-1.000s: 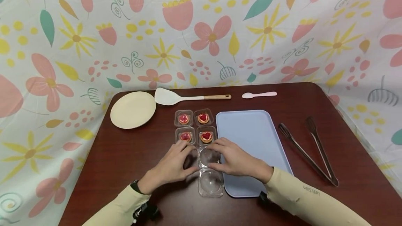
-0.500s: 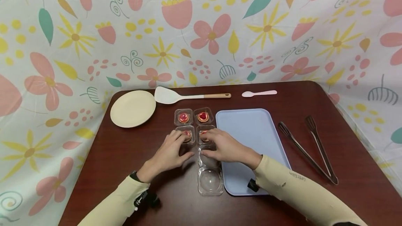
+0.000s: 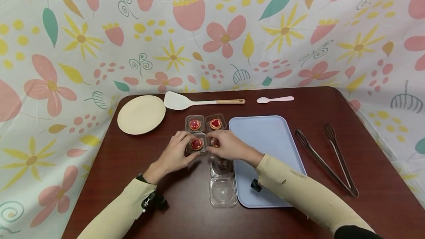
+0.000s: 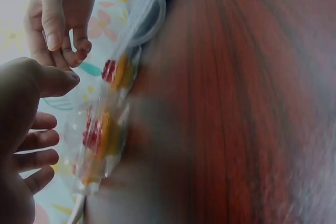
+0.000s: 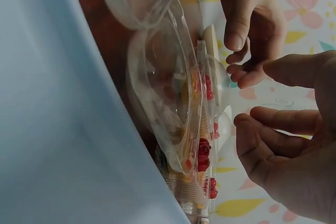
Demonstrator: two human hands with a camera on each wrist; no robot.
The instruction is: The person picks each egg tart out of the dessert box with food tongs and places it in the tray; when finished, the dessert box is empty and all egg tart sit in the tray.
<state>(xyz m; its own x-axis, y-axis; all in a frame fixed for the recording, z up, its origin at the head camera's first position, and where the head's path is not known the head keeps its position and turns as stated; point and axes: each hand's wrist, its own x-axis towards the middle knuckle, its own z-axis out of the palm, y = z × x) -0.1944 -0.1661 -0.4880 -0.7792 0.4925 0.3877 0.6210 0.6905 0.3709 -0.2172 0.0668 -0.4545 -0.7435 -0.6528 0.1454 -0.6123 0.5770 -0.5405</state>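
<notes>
Left hand (image 3: 171, 153) and right hand (image 3: 229, 145) now reach farther forward, thumbs and fingers apart, holding nothing, around the nearer tarts (image 3: 197, 144). All four tarts already sit in clear boxes (image 3: 195, 117); two plastic pieces (image 3: 223, 192) nearer hold none; lid closure is unclear.

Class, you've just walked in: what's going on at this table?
Someone is working over four red-topped tarts in clear plastic containers. The left hand hovers by the nearer left tart; the right hand partly hides the nearer right one in the head view. Neither appears to grip anything. Two clear plastic pieces lie closer to the person, beside the blue tray.
</notes>
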